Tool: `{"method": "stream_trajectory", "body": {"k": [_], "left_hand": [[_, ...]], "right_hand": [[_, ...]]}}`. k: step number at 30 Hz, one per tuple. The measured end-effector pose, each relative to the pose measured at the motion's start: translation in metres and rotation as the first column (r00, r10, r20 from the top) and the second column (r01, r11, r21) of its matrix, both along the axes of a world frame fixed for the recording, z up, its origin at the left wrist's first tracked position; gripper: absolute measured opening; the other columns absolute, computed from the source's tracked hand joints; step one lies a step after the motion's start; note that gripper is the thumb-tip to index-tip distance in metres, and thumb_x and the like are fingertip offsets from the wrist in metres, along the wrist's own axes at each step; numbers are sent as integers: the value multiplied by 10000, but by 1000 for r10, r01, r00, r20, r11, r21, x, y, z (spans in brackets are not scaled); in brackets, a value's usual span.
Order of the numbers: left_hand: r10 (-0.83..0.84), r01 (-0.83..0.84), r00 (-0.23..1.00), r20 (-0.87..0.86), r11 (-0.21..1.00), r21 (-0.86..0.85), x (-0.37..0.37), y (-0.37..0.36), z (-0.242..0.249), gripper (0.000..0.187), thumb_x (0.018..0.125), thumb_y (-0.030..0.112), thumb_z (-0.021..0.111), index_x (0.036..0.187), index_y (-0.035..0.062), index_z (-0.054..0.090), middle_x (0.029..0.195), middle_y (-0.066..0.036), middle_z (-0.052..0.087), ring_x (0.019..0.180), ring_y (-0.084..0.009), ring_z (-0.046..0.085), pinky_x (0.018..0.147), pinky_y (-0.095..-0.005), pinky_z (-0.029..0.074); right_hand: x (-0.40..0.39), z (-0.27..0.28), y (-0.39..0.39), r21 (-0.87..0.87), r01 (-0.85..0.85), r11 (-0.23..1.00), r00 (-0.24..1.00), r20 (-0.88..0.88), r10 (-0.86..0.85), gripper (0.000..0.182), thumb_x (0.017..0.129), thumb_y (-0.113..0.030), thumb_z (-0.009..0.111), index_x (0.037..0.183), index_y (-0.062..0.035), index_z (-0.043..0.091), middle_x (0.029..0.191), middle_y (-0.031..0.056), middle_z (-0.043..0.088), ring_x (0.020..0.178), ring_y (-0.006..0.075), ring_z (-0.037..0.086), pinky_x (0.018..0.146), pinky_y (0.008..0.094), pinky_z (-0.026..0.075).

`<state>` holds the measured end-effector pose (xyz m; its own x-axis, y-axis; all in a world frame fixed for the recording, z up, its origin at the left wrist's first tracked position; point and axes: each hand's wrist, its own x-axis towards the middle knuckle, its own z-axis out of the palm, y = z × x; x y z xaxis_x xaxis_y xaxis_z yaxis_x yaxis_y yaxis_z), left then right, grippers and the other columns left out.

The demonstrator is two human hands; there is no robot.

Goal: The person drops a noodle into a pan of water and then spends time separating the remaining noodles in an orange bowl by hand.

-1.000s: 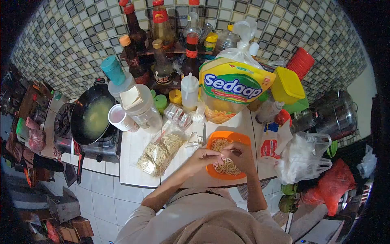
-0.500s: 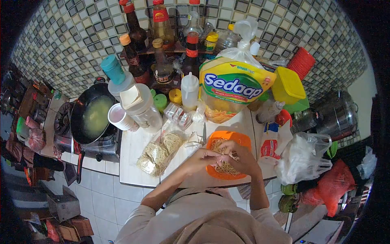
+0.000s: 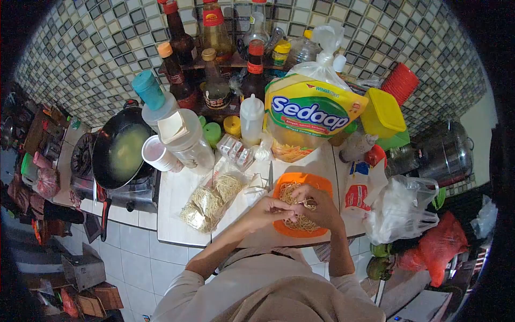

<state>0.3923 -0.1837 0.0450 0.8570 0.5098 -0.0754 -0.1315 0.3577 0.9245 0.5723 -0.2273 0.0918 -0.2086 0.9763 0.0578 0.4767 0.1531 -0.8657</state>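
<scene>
Over an orange plastic tray (image 3: 282, 228) of dry noodles (image 3: 303, 224), both my hands meet fingertip to fingertip. My left hand (image 3: 270, 211) comes in from the left with thumb and fingers pinched together at the same small clump my right hand holds. Bent fingers of my right hand (image 3: 322, 210) close on noodle strands that stick out near the thumb. My fingers cover part of the clump. To the left lies a clear plastic pack of noodle cakes (image 3: 206, 204), beside a white crumpled packet (image 3: 257, 185).
A black wok (image 3: 126, 150) with pale oil sits on the stove at left, its handle toward me. Behind the tray stand a Sedaap pouch (image 3: 311, 115), a squeeze bottle (image 3: 251, 121) and jars (image 3: 188, 142). White plastic bags (image 3: 399, 209) lie at right.
The fingers have shifted slightly around the noodle clump, and more strands show at my right hand. The view has moved a little; everything else stays in place.
</scene>
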Motion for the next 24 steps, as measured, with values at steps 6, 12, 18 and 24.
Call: {"method": "stream_trajectory", "body": {"k": [6, 12, 18, 24], "left_hand": [[56, -56, 998, 13, 998, 24, -3, 5, 3, 215, 837, 151, 532, 968, -5, 600, 836, -83, 628, 724, -98, 570, 666, -225, 447], [289, -259, 954, 82, 929, -266, 0, 4, 11, 248, 841, 165, 527, 997, -19, 583, 840, -67, 623, 635, -80, 539, 616, -207, 429], [415, -406, 910, 5, 893, -195, 3, 3, 11, 272, 845, 160, 521, 1038, -27, 560, 843, -60, 625, 503, -59, 480, 516, -190, 415], [473, -430, 867, -158, 870, 242, 3, -1, 4, 222, 838, 124, 532, 999, -18, 587, 719, -51, 615, 491, -54, 492, 478, -192, 412]], "right_hand": [[3, -5, 2, -202, 165, 965, 984, -39, -176, 139, 777, -174, 580, 825, -46, 608, 774, 39, 607, 694, 96, 556, 616, 231, 440], [-17, -8, -2, -127, 256, 958, 953, -134, -273, 108, 727, -83, 644, 791, -10, 598, 691, 27, 596, 656, 77, 547, 587, 214, 432], [-23, -24, -3, 274, 223, 935, 973, 1, -233, 97, 721, -69, 637, 807, -37, 605, 814, 116, 625, 711, 202, 611, 606, 272, 465], [-24, -6, -7, 297, 150, 943, 935, 268, -233, 156, 681, -100, 671, 815, -60, 602, 767, 117, 608, 693, 252, 599, 599, 298, 471]]}}
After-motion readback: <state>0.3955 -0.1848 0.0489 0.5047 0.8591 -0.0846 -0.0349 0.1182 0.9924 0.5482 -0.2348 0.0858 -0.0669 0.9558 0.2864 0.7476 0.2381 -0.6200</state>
